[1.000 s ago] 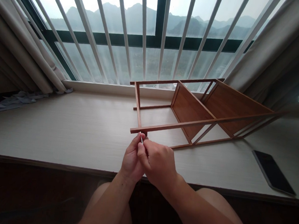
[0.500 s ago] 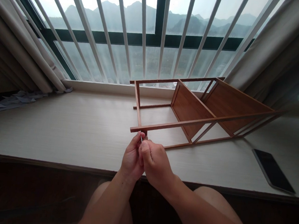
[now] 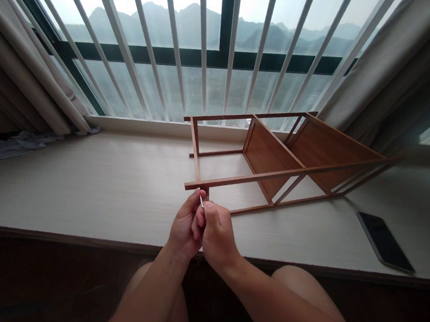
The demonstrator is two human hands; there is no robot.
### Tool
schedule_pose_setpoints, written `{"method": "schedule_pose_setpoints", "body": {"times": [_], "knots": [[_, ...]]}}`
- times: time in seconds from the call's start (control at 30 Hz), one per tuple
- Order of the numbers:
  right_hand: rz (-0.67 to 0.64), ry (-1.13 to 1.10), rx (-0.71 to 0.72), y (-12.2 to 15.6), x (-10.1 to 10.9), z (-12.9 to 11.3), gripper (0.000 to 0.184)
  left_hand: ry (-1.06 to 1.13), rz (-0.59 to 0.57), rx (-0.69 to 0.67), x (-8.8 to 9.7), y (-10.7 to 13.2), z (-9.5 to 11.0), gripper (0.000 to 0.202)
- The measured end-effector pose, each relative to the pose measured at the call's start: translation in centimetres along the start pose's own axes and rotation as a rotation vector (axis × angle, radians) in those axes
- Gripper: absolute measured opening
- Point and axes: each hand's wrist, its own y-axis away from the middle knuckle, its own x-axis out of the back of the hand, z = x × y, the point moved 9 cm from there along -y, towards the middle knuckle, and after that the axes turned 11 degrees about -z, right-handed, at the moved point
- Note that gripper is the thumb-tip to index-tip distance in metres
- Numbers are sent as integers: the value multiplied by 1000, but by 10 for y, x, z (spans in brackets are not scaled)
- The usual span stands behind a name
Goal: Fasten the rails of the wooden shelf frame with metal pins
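A reddish-brown wooden frame with slim square bars and two flat, smooth panels [image 3: 275,158] lay on its side upon the pale surface [image 3: 124,183], which had a fine linear grain. Its near left corner was just above the hands. The fingers of the right hand [image 3: 219,236] were closed on the lower end of a thin, silvery metal rod [image 3: 201,199]. The thumb and forefinger of the left hand [image 3: 184,228] were almost together near its upper tip; I could not tell if they gripped it. A flat black rectangular phone [image 3: 385,241] lay to the right. Compared with half a second before, the right hand had turned more upright, and more of the rod was visible.
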Motion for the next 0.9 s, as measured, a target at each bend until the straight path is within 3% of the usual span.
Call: {"method": "schedule_pose_setpoints", "body": {"times": [0.37,0.73,0.9], "knots": [[65,-385,-6,-4,-12,16,39,-204,84,93,-11,9,15,36],[-95,-132,55,-7,-8,2,48,-341,84,-56,-2,1,30,16],[-17,178,58,-7,2,-6,50,-326,81,-84,-6,-1,33,17]]}}
